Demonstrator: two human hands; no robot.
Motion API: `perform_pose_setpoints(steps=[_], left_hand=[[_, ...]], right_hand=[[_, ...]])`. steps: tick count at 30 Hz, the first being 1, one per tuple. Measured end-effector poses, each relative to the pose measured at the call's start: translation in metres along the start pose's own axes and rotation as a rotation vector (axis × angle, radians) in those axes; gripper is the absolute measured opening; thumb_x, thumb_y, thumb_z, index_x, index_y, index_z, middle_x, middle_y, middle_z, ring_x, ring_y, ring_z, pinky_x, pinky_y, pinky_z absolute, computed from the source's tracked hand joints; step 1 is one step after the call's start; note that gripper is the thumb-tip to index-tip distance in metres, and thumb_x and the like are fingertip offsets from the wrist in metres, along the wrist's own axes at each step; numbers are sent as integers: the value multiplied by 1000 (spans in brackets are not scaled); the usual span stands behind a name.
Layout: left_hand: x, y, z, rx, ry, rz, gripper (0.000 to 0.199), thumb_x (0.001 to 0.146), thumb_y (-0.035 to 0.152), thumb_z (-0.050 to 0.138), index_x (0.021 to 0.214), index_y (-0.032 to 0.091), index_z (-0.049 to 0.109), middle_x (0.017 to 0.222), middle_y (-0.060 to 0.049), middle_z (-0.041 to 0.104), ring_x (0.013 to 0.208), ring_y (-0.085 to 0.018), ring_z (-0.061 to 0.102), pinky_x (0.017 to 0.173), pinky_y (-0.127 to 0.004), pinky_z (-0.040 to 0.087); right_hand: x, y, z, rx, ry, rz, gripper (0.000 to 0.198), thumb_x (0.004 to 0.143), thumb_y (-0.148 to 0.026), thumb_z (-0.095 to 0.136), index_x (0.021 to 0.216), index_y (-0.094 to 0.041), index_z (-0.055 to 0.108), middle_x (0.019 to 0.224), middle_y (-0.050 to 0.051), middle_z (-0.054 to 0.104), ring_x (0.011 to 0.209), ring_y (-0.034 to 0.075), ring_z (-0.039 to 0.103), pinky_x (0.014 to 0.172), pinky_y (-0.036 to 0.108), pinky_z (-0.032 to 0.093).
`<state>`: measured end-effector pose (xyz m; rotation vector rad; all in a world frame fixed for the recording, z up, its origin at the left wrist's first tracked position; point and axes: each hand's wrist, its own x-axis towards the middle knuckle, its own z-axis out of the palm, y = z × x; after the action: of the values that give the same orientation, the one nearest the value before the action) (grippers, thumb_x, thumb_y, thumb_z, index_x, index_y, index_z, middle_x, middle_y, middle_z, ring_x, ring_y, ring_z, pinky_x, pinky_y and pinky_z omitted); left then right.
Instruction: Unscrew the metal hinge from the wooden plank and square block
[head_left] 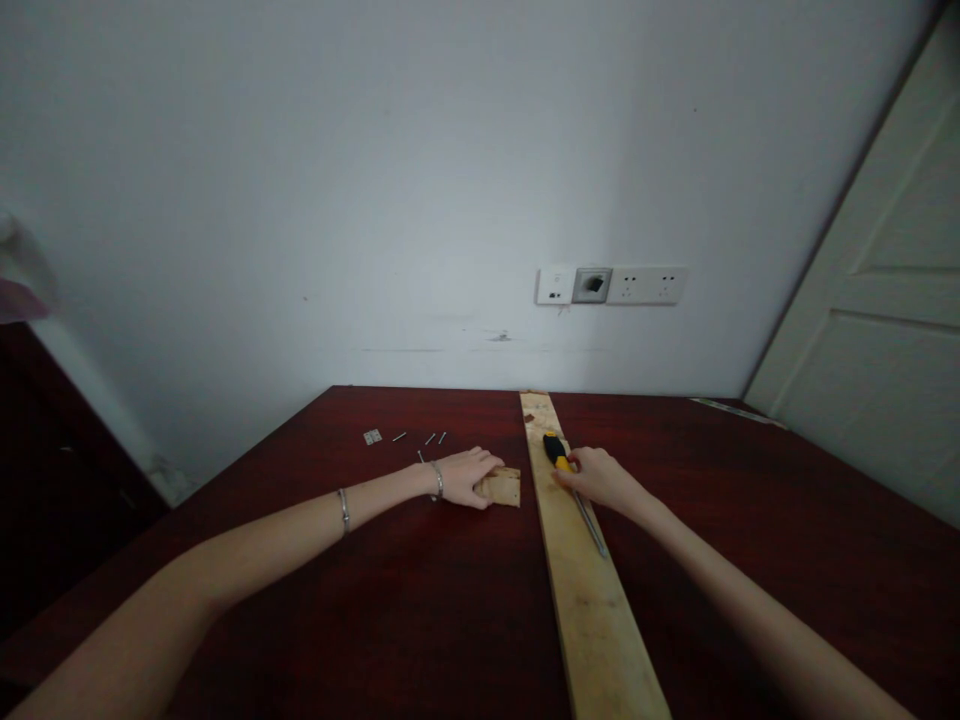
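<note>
My left hand (466,476) is closed around a small wooden block (504,487) on the dark red table, left of a long plank. In my right hand (600,478) is a screwdriver (556,452), pinched near the yellow end of its black-and-yellow handle. Its metal shaft points toward me, and the tool lies along or just above the wooden plank (592,610); I cannot tell whether it touches. Beyond my left hand are a small metal hinge-like plate (373,437) and several thin screws or nails (430,439). One more thin metal piece shows beside my left wrist.
The dark red tabletop (420,620) meets a white wall (420,200) at the back. Sockets (646,286) sit on the wall, with a black plug (594,285) in one. A pale panelled door (885,300) stands at right. A thin strip (739,410) lies at the back right.
</note>
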<state>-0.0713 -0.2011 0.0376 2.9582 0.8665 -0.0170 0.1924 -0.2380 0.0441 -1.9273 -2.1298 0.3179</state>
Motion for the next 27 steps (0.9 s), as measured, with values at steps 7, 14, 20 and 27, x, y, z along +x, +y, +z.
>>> perform_pose_setpoints(steps=[7,14,20,27], left_hand=[[-84,-19,-7,9,-40,14,66,75,37,62,131,11,38,121,-15,53,108,-26,52,97,-35,40],[-169,-45,-22,71,-174,-117,66,76,33,58,134,11,36,127,-17,51,114,-29,52,99,-39,39],[-170,-38,-38,107,-125,-196,86,78,43,60,144,11,16,148,-21,27,134,-32,32,108,-42,31],[-113,-2,-72,232,139,118,63,85,52,54,132,14,41,137,-16,46,124,-28,43,104,-39,34]], right_hand=[[7,1,-2,73,-21,14,22,70,-35,57,69,-13,64,73,13,67,69,23,65,55,26,38],[10,0,-13,288,-123,70,20,70,-33,57,65,-14,61,57,6,59,45,15,57,41,24,40],[9,-23,-14,598,-279,26,24,74,-36,57,63,-15,57,52,-2,52,43,7,47,41,18,37],[-19,-91,-1,935,-577,-87,37,77,-49,55,83,-14,62,61,1,59,49,7,52,40,16,37]])
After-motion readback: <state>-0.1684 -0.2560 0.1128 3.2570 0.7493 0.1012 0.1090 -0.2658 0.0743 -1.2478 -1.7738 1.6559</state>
